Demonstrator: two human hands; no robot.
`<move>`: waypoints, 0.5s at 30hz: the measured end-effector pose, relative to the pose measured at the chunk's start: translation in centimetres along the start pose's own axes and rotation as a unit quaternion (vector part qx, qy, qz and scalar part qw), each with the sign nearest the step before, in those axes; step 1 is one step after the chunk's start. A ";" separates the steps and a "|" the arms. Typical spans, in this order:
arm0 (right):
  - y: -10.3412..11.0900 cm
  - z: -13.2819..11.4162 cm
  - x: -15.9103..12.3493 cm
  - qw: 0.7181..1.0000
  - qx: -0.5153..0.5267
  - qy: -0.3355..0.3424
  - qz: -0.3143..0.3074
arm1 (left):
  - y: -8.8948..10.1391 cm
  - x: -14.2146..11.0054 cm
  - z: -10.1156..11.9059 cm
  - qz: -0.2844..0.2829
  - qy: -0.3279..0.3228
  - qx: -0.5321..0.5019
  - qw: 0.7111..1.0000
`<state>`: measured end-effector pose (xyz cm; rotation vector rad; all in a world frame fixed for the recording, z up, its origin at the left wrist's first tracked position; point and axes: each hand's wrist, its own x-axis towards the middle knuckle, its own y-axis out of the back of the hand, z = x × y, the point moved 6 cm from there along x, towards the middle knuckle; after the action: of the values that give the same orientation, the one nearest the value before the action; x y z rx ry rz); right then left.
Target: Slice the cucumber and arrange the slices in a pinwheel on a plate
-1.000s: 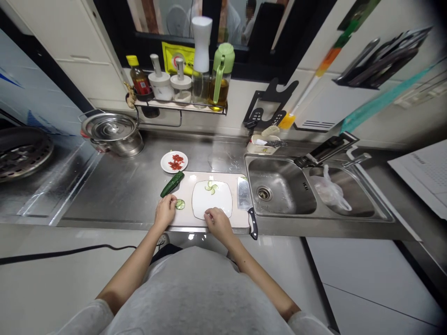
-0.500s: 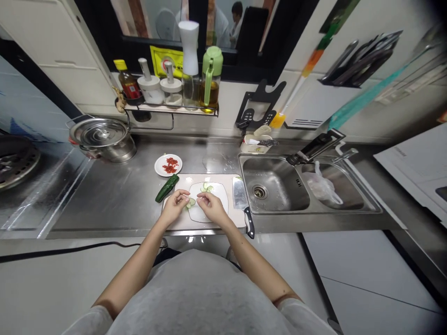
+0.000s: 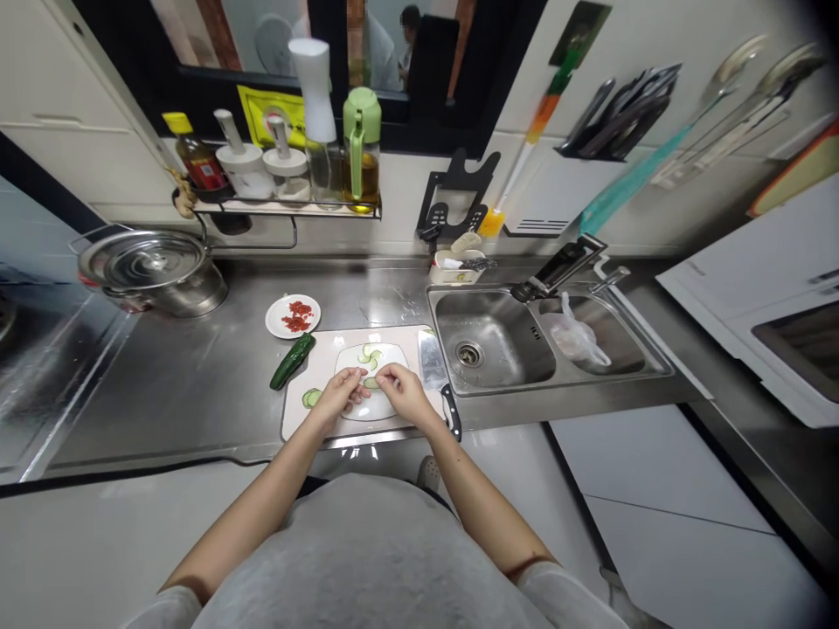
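My right hand pinches a pale green cucumber slice at its fingertips, over a white plate. Close on its left, my left hand has curled fingers; what lies between them, if anything, is hidden. Several cucumber slices form a curved pattern on the plate's far part. Under the plate is a pale cutting board. More slices lie at the board's left, beside my left wrist. A dark green cucumber piece rests against the board's far left side.
A kitchen knife lies on the board's right side, black handle towards me. Behind the board stands a small plate of chopped red bits. The sink is at the right, a lidded steel pot at the left, and a condiment shelf above.
The view has shifted right, so the counter appears further left. A slice that was by my left fingertips now shows at my right fingertips. Slices at the board's left have come into sight.
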<state>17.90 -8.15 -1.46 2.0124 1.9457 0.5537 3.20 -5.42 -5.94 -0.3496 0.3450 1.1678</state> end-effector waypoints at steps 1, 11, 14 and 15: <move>0.3 0.1 -0.2 1.000 -0.006 0.005 -0.002 | -0.7 0.1 -0.2 -0.014 0.018 -0.025 0.999; 2.1 4.1 -1.8 0.999 -0.029 -0.039 0.021 | -3.6 2.9 -1.7 -0.023 0.020 -0.030 0.999; 2.2 5.8 -1.8 0.996 -0.037 -0.072 0.032 | -4.3 4.1 -1.9 -0.022 -0.027 -0.026 0.999; 2.3 6.2 -1.7 0.995 -0.044 -0.080 0.034 | -4.5 4.5 -2.0 -0.023 -0.039 -0.029 0.999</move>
<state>22.74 -9.61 -6.02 2.0074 1.7364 0.4700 8.84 -4.14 -9.27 -0.3588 0.2335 1.1437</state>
